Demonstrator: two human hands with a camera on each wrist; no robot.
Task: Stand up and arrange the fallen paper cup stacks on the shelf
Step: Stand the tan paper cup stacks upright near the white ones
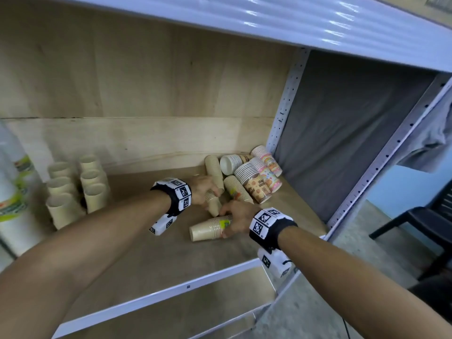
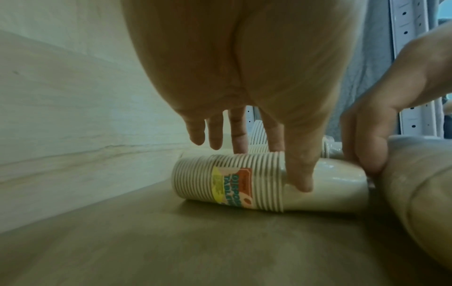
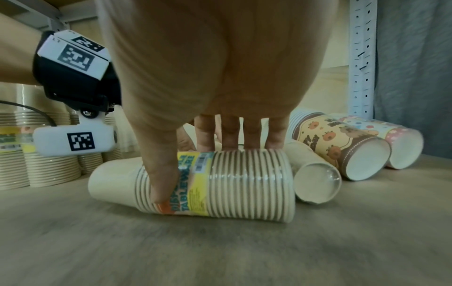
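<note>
white packs (image 1: pixel 9 192) cut off (left edge)

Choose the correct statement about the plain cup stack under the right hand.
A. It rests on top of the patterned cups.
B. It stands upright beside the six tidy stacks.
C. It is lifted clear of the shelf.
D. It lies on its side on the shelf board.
D: the right hand grips the plain cup stack, which lies on its side on the shelf board.

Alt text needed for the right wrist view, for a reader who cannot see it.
A right hand grips a fallen stack of plain paper cups lying on its side on the wooden shelf. Behind lie more fallen stacks, including patterned cups; upright stacks stand at left.
</note>
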